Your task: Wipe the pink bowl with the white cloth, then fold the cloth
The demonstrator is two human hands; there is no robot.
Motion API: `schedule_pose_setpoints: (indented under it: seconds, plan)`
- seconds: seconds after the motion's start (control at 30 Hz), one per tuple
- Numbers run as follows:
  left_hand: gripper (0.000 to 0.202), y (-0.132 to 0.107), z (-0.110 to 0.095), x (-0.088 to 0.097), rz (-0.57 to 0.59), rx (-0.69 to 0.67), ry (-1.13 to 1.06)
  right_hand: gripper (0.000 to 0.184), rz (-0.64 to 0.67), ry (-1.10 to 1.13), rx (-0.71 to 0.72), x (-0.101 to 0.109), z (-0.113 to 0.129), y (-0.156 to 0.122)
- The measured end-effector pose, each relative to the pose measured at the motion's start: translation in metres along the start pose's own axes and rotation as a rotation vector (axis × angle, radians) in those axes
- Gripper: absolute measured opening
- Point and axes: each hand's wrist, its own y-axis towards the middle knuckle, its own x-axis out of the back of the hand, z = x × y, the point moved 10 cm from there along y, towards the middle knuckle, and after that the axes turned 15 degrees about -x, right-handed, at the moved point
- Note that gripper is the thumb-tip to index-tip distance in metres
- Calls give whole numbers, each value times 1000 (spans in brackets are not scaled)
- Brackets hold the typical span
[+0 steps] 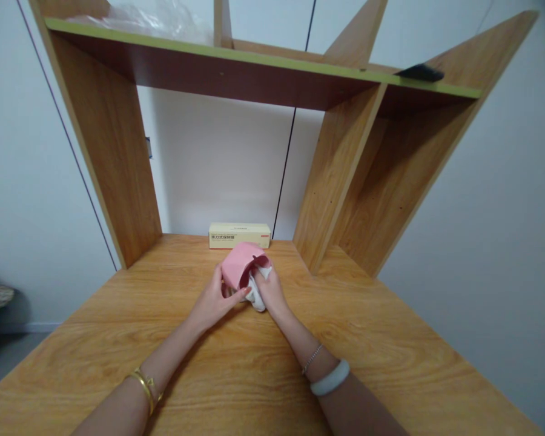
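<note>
A pink hollow container [240, 261], pouch-like or box-like, is tilted with its dark opening facing me and to the right. My left hand [215, 301] grips its left side, with the thumb reaching across below the opening. At the mouth, my right hand [269, 289] holds a white cloth [255, 298], and its fingertips are hidden inside the container. Part of the cloth hangs out below the fingers toward the desk. Whether the container touches the desk, I cannot tell.
Behind the hands, a cream cling-film box [240, 235] stands on the wooden desk [236, 375]. Upright panels and a shelf [254, 63] rise at the back. Clear plastic wrapping [158, 23] and a dark flat object [420, 72] lie up there.
</note>
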Motion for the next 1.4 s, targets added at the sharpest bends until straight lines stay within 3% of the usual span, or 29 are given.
schedule_pose_setpoints:
  seconds: [0.07, 0.17, 0.27, 0.33, 0.47, 0.6, 0.73, 0.8, 0.9, 1.0, 1.07, 1.13, 1.27, 1.4]
  plan:
    - [58, 0, 2, 2, -18, -10, 40, 46, -17, -87, -24, 1, 2, -1]
    - [56, 0, 6, 12, -37, 20, 194, 59, -123, -420, -45, 12, 12, -5]
    - [57, 0, 5, 14, 28, 25, 299, 63, -142, -683, 22, 14, 24, -11]
    - [58, 0, 1, 10, 83, 10, 323, 64, -125, -736, 44, 12, 24, -11]
    - [62, 0, -2, 10, 76, 0, 303, 61, -86, -619, -19, 11, 7, -5]
    - [74, 1, 5, 13, -76, 44, 45, 55, -89, -374, -19, 10, -1, -1]
    - [72, 2, 9, 6, -115, 60, -114, 52, -75, -213, 8, 5, -1, -2]
    - [61, 2, 9, 8, -120, 52, -61, 56, -59, -273, 1, 2, 3, -3]
    - [56, 0, 11, 16, -103, 95, 133, 63, -107, -554, 7, 6, 15, -8]
    - [58, -2, 9, 18, 13, 143, 351, 67, -133, -807, 98, 8, 32, -14]
    - [59, -2, 5, 14, 89, 139, 413, 69, -114, -861, 121, 6, 35, -15]
    - [60, -1, 0, 12, 107, 122, 415, 69, -89, -843, 69, 7, 27, -12]
    - [70, -1, 0, 15, 18, 121, 345, 61, -100, -656, -33, 12, 9, -4]
    - [75, 2, -1, 9, -49, 25, 109, 51, -138, -377, -15, 13, 4, -2]
